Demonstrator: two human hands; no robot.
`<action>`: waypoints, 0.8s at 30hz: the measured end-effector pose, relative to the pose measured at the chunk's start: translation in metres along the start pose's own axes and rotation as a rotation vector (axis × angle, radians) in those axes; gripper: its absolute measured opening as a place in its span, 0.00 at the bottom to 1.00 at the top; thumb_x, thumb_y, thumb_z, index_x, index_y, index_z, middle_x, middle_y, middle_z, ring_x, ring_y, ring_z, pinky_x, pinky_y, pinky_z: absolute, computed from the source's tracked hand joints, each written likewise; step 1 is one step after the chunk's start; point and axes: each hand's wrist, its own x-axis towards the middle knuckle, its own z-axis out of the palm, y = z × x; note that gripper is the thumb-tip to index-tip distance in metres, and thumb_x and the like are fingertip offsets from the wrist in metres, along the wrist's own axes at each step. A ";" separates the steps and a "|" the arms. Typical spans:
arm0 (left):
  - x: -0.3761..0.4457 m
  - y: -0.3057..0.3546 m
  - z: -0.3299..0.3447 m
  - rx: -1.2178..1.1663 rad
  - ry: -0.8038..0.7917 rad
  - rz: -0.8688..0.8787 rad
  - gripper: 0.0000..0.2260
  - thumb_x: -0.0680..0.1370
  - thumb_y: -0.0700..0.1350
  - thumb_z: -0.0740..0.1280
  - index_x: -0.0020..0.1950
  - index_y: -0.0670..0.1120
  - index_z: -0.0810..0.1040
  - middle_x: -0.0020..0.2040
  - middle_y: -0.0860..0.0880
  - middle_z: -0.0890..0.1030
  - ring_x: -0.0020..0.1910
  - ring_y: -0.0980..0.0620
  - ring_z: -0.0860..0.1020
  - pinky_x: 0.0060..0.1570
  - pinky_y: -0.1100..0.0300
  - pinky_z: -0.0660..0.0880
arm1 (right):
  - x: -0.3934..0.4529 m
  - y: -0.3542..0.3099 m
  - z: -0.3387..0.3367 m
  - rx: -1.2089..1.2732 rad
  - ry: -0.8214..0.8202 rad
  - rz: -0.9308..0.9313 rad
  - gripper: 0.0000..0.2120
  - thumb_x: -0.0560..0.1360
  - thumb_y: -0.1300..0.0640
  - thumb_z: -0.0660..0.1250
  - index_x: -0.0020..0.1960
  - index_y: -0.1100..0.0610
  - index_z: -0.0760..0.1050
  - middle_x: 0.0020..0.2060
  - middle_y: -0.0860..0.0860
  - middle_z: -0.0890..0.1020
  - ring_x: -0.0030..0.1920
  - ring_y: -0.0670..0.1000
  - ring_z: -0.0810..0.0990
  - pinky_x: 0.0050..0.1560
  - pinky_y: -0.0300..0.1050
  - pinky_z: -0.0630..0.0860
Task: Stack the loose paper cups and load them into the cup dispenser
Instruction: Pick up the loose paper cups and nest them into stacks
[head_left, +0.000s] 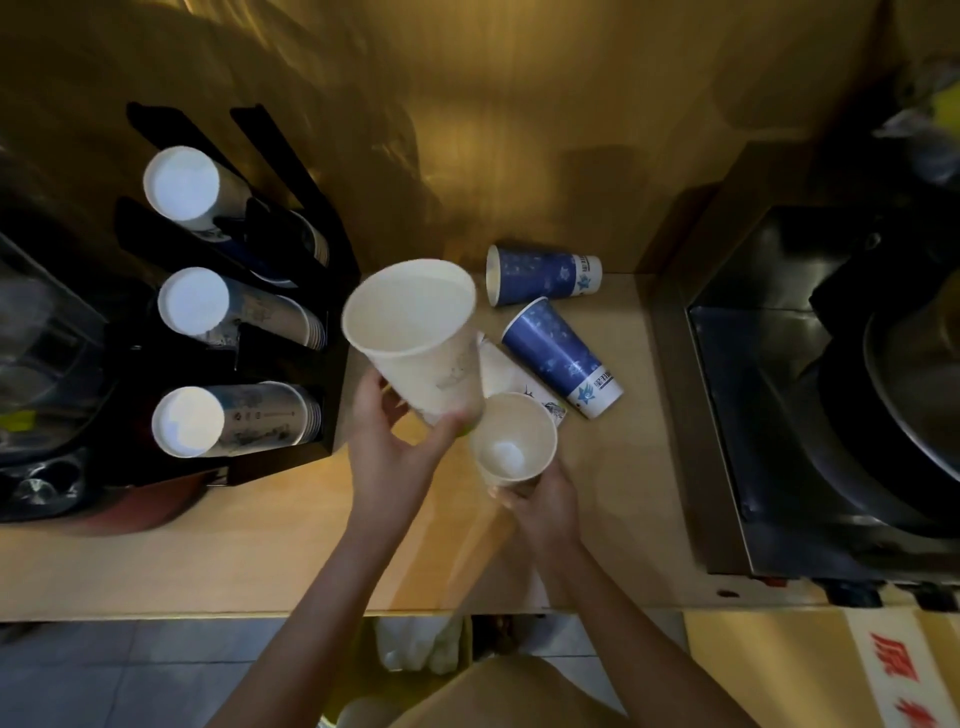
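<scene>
Left hand (387, 441) is clamped round the base of a big white cup (415, 338), lifted mouth-up over the counter (208, 561). Right hand (540, 506) grips a smaller cup (511, 441) just right of it, mouth-up too. Two blue cups (545, 275) (563, 356) lie on their sides farther right, a white one (506, 371) beside them. At left, the black dispenser (332, 312) holds three stacks (228, 306), bases toward the camera.

Both bare forearms reach forward, left hand (387, 447) raised with fingers curled in a grip, right hand (543, 501) lower, likewise closed.
</scene>
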 end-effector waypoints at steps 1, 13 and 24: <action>-0.006 0.005 0.005 -0.026 -0.028 0.009 0.33 0.61 0.53 0.74 0.62 0.47 0.67 0.56 0.51 0.78 0.56 0.57 0.77 0.52 0.68 0.76 | -0.001 0.000 -0.001 0.022 -0.006 -0.009 0.32 0.58 0.59 0.78 0.61 0.57 0.72 0.52 0.55 0.82 0.49 0.50 0.80 0.44 0.29 0.76; -0.028 -0.024 0.039 0.230 -0.211 0.104 0.36 0.59 0.58 0.71 0.64 0.48 0.66 0.57 0.56 0.68 0.56 0.68 0.63 0.53 0.86 0.59 | -0.003 -0.001 0.001 -0.037 0.042 -0.082 0.37 0.58 0.39 0.64 0.60 0.60 0.73 0.52 0.58 0.82 0.54 0.56 0.80 0.52 0.43 0.74; -0.018 -0.037 0.053 0.264 -0.341 -0.015 0.54 0.57 0.52 0.79 0.75 0.49 0.51 0.68 0.57 0.63 0.66 0.61 0.62 0.58 0.80 0.59 | -0.002 -0.001 -0.001 -0.044 0.051 -0.101 0.28 0.62 0.54 0.66 0.61 0.58 0.72 0.52 0.58 0.80 0.54 0.57 0.78 0.51 0.41 0.71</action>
